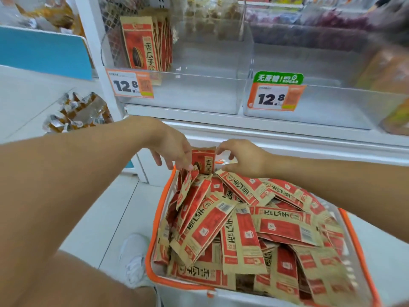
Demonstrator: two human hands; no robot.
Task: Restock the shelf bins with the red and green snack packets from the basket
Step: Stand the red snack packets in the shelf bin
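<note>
An orange-rimmed basket (155, 227) on the floor is heaped with red and tan snack packets (241, 231). At its far end one red packet (204, 161) stands upright. My left hand (171, 147) pinches its left edge, and its fingertips also touch a tilted packet below. My right hand (242, 157) pinches the upright packet's top right corner. Above, a clear shelf bin (199, 96) holds a few upright red packets (146, 45) at its left end. No green packets are visible.
A second clear bin (321, 107) to the right carries a green "no sugar" tag and a 12.8 price label. Orange-brown bagged goods sit at the right edge (391, 69). Wrapped snacks (77, 114) lie on a low white shelf at left. My white shoe (135, 258) is beside the basket.
</note>
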